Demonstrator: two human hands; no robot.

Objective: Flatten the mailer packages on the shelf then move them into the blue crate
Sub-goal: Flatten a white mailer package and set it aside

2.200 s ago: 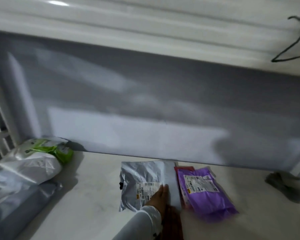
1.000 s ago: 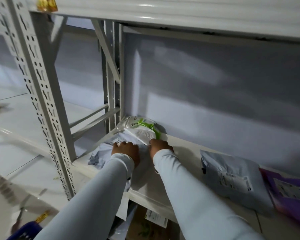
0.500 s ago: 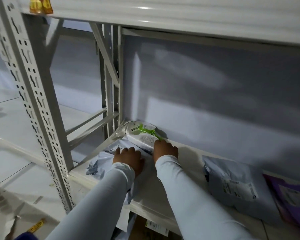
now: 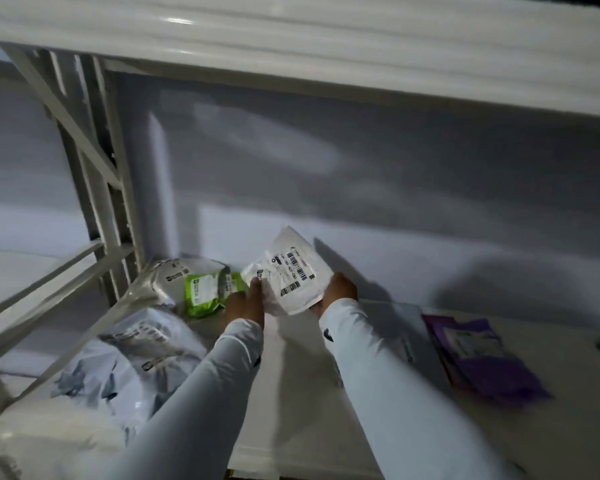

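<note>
Head view, only camera. Both hands work over the white shelf (image 4: pixel 291 382), arms in pale long sleeves reaching in from below.

White mailer (image 4: pixel 293 275): lifted clear of the shelf surface, tilted, label side with barcodes facing the camera. It is held between the two hands, in front of the grey back panel (image 4: pixel 361 188).

Right hand (image 4: pixel 338 291): grips the mailer's lower right edge; fingers curl behind the package and are mostly hidden, thumb side towards the camera.

Left hand (image 4: pixel 245 304): fingers extended upward, tips against the mailer's lower left edge. Whether the thumb pinches the package or the fingers only press on it, cannot tell; motion blur here.

Green-and-white mailer (image 4: pixel 201 292): lies on the shelf just left of the left hand, near the back corner, beside the upright post (image 4: pixel 97 188).

Grey mailers (image 4: pixel 136 355): a crumpled pile at the shelf's left front, under and left of the left sleeve (image 4: pixel 201 393).

Purple mailer (image 4: pixel 478 358): flat on the shelf, well apart to the right of the right sleeve (image 4: pixel 395 382), label up, blurred.

Upper shelf (image 4: pixel 326 39) spans the frame top. Blue crate not in frame.
</note>
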